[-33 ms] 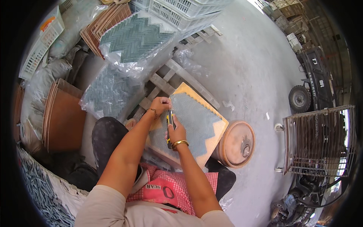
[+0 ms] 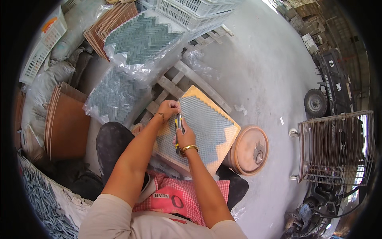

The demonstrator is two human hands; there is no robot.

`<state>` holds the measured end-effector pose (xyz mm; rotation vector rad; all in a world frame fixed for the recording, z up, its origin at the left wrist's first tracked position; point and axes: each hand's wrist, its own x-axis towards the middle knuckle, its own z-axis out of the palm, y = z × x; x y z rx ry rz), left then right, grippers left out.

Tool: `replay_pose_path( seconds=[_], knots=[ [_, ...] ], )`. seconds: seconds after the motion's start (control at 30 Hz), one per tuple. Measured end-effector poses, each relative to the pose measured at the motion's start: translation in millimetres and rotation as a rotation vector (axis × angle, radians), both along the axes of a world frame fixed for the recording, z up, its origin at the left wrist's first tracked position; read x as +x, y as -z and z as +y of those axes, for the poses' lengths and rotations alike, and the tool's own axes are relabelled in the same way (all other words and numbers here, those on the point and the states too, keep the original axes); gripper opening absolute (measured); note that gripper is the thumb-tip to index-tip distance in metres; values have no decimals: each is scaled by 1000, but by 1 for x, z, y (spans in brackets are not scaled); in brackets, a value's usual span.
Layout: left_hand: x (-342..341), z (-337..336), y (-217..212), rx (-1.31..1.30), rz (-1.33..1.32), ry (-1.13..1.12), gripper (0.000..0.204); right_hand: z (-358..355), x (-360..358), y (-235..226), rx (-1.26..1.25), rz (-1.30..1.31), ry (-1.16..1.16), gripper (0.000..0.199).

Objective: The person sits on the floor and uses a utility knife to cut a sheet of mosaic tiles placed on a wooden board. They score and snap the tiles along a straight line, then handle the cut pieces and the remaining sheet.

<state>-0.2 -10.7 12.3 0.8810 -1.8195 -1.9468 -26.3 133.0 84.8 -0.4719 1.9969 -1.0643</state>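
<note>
Our right hand (image 2: 186, 137) grips the knife (image 2: 179, 126) upright; left hand (image 2: 168, 108) pinches just above its tip, on the mosaic sheet (image 2: 207, 123).

Sunlit grey concrete floor (image 2: 258, 71), wire rack (image 2: 338, 147)

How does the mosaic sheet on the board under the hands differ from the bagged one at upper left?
The mosaic sheet on the board lies bare, mesh-backed side up, showing a fine grid; the bagged sheet sits in clear plastic, with its green herringbone face showing. The first rests on a tan board, with the left hand on its edge and the right hand holding a utility knife over it; the second lies untouched on a stack. Both have zigzag edges.
</note>
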Motion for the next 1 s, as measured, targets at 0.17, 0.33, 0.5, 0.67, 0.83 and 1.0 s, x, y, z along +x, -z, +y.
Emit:
replay_pose_path(
  seconds=[0.17, 0.33, 0.5, 0.67, 0.83, 1.0],
  knots=[
    [6, -2, 9, 122, 55, 41, 6, 3, 6, 0, 10, -64, -34, 48],
    [2, -2, 2, 138, 50, 45, 6, 1, 8, 3, -32, -109, 23, 48],
    [3, -4, 7, 122, 51, 75, 6, -1, 12, -2, -36, -199, 81, 49],
    [2, -6, 9, 104, 51, 147, 5, 4, 13, 4, -52, -194, 61, 49],
    [0, -13, 14, 96, 43, 136, 5, 0, 12, -2, -15, -206, 31, 48],
    [0, -6, 11, 89, 75, 67, 5, -3, 16, 12, -28, -94, 65, 49]
  ],
)
